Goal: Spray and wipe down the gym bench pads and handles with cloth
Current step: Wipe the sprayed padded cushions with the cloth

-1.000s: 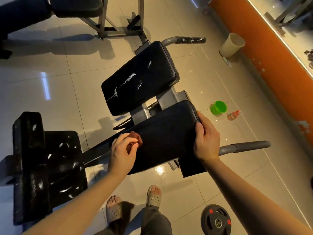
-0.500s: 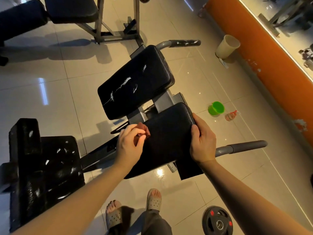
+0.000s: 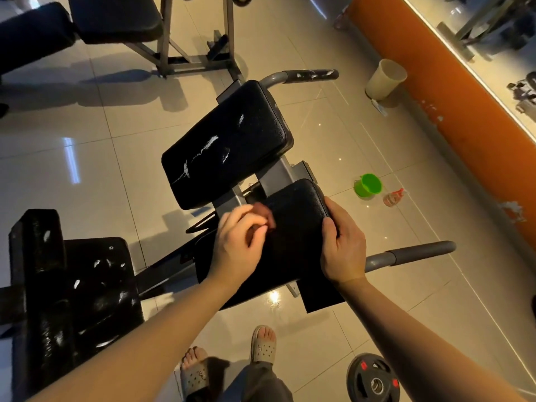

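We see the cloth point(image 3: 263, 213), a small reddish-brown wad, lying against the upper left part of the near pad point(image 3: 293, 245), bunched in the curled fingers of the left hand point(image 3: 240, 245). Both the hand and the cloth are blurred, so we cannot make out the cloth's folds or texture. The right hand point(image 3: 343, 250) clamps the pad's right edge, thumb on top and fingers wrapped round the side. This pad is black, grained and matt. The far pad point(image 3: 229, 143) beyond it is black too, with white streaks, as are the low pad point(image 3: 95, 288) at the left and the far handle point(image 3: 310, 74). The right handle point(image 3: 420, 252) is plain grey. On the tiled floor to the right we see a green cup point(image 3: 367, 185) just beside a spray bottle point(image 3: 394, 197), whose label is too small to read. The red marks on the weight plate point(image 3: 374, 378) near our feet are also illegible, and the frame cuts off its lower edge.
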A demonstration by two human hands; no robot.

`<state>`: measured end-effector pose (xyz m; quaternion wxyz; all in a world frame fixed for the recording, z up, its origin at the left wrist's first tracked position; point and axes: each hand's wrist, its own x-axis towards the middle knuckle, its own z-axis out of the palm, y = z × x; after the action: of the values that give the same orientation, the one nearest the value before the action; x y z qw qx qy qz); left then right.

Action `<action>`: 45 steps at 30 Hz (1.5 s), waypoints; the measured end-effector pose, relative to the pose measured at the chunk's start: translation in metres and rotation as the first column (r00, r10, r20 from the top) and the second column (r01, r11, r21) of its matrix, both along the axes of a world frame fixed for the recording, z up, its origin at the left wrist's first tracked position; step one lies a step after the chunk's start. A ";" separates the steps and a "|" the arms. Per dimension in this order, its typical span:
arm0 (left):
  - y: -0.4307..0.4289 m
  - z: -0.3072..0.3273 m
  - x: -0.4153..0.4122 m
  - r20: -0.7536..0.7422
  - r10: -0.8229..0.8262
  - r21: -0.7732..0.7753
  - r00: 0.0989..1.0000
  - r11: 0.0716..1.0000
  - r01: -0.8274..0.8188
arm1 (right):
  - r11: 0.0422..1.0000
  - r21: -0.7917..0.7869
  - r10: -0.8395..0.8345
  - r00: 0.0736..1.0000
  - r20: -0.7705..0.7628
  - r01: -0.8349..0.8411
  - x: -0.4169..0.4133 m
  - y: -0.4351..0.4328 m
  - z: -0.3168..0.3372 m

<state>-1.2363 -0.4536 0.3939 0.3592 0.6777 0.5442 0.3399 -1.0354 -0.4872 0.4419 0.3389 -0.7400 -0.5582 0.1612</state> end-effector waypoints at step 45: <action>-0.026 0.037 0.032 0.096 -0.117 0.004 0.988 0.993 0.118 | 1.000 0.006 -0.030 0.999 0.016 0.030 -0.006 0.000 0.006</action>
<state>-1.2039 -0.4796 0.4309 0.4049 0.6912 0.4857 0.3499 -1.0414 -0.4877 0.4480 0.3388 -0.7485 -0.5503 0.1487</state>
